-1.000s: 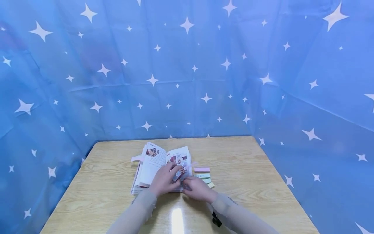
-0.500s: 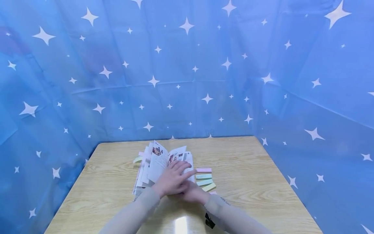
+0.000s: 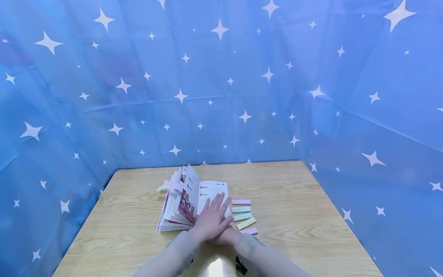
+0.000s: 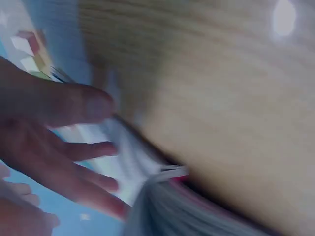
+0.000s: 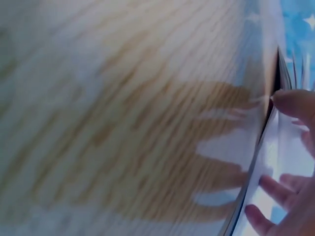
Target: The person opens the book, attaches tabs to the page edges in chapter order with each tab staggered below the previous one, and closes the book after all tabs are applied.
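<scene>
In the head view an open book [image 3: 212, 188] lies on the table, its left pages standing fanned upright and its right page flat. My left hand [image 3: 212, 222] rests on the lower part of the right page, fingers straight and spread. Beneath it my right hand [image 3: 226, 235] is mostly covered, at the book's near right corner; its finger pose is hidden there. The wrist views, blurred, show spread fingers along the book's near edge, and it is unclear which hand each finger belongs to. Pale paper tabs [image 3: 174, 185] stick out from the book's left pages.
Several small sticky-note pads, among them a pink pad [image 3: 241, 201] and a yellow pad [image 3: 246, 223], lie in a column right of the book. The wooden table [image 3: 294, 215] extends around them. A blue star-patterned curtain [image 3: 207, 77] stands behind and at the sides.
Pages have turned over to the left, so a different spread shows and the right page lies flat. My left hand has moved right and down over the right hand.
</scene>
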`<state>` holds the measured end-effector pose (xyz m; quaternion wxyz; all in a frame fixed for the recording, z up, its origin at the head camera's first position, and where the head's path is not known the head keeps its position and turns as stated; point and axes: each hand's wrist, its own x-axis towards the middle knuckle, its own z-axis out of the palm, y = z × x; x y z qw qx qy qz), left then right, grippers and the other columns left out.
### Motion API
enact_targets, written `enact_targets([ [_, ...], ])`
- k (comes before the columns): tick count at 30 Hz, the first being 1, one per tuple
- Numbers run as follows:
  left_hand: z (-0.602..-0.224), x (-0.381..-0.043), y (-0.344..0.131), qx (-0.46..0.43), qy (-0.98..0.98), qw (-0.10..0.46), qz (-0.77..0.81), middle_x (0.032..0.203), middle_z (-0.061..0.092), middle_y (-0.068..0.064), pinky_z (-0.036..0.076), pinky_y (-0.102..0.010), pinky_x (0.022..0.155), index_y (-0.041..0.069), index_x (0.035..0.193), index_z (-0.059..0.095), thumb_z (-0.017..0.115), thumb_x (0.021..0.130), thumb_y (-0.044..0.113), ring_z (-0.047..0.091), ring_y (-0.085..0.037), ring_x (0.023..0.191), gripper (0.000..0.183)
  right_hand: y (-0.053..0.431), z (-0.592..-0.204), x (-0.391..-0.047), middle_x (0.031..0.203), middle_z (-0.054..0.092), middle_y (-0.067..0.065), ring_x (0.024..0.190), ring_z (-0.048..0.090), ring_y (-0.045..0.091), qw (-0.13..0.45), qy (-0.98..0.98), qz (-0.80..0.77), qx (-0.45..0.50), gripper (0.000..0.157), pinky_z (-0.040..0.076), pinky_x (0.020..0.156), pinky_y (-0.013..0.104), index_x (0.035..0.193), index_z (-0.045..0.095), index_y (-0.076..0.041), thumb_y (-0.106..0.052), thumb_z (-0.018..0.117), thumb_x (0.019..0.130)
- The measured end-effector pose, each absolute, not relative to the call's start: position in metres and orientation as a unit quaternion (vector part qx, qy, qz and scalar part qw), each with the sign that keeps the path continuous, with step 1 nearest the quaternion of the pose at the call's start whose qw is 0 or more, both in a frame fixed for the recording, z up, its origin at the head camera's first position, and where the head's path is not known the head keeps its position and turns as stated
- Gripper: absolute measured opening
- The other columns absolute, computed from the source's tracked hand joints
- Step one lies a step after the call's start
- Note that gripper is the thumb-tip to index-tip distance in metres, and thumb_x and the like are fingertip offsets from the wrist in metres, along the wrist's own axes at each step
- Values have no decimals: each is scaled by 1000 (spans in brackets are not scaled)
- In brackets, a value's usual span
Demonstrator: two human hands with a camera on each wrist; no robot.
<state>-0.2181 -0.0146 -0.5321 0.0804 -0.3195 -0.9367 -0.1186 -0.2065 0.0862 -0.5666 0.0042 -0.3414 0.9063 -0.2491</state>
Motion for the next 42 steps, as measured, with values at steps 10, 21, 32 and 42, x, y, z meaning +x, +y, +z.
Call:
enact_targets([
  [10, -549, -233, -47, -196, -967, -23, -162, 141, 23, -18, 6, -50, 104, 7, 138, 27, 22, 90, 56, 15, -32, 130, 69, 84, -569, -212, 121, 53, 6, 112, 47, 22, -5, 927, -162, -339, 55, 35, 94, 43, 119, 55, -8, -35, 65, 72],
  [21, -562, -246, -78, -166, -977, -48, -128, 145, 15, -12, -1, -54, 102, 6, 139, 24, 22, 90, 55, 7, -27, 132, 70, 85, -571, -216, 138, 35, -2, 126, 29, 22, 51, 933, -104, -342, 57, 30, 95, 52, 130, 44, -23, -47, 54, 79],
  [32, -561, -273, -104, -107, -977, -88, -164, 147, 8, -3, -1, -58, 100, 11, 142, 11, 23, 92, 50, 6, -22, 133, 65, 84, -560, -223, 139, 32, -3, 125, 31, 25, 81, 927, -100, -353, 57, 32, 92, 52, 133, 38, -32, -45, 53, 80],
  [42, -567, -274, -96, -102, -981, -95, -132, 147, 6, -3, -5, -61, 97, 12, 142, 10, 26, 91, 49, 5, -22, 133, 64, 82, -557, -227, 135, 38, -3, 121, 36, 23, 81, 927, -97, -353, 53, 37, 85, 52, 129, 44, -30, -44, 55, 79],
])
